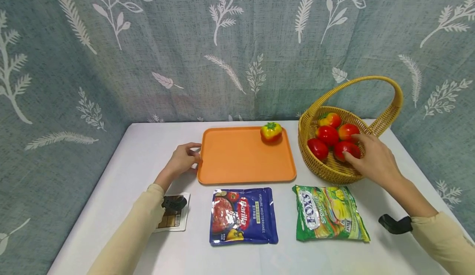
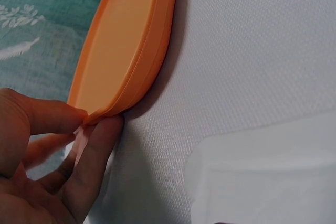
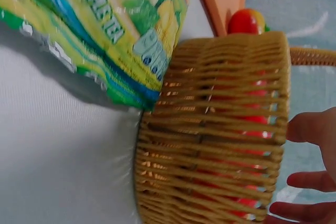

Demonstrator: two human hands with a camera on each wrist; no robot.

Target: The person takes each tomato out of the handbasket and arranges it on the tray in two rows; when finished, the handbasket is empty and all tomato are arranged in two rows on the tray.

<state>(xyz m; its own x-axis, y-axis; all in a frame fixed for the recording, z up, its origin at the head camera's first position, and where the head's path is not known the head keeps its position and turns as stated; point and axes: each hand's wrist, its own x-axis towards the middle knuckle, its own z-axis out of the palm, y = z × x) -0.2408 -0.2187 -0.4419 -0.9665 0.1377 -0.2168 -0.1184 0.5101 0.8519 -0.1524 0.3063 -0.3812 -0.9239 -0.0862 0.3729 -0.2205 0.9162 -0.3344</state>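
My left hand (image 1: 182, 158) pinches the left rim of a shallow orange tray (image 1: 237, 155) between thumb and fingers; the left wrist view shows the thumb on top and a finger beneath. A red and yellow bell pepper (image 1: 271, 133) sits in the tray's far right corner. My right hand (image 1: 376, 159) reaches over the near right rim of a wicker basket (image 1: 315, 165). Its thumb and fingers are spread above a smooth red fruit or vegetable (image 1: 348, 149). Whether the fingertips touch it is unclear. Several similar red pieces (image 1: 328, 135) and another pepper (image 1: 331, 120) lie inside.
A tall arched handle (image 1: 371, 78) rises over the basket. In front lie a blue Parilla pouch (image 1: 243, 217) and a green Foxs bag (image 1: 330, 213). A brown and white packet (image 1: 178, 215) lies partly under the left forearm. Patterned cloth (image 1: 237, 60) hangs behind the white table.
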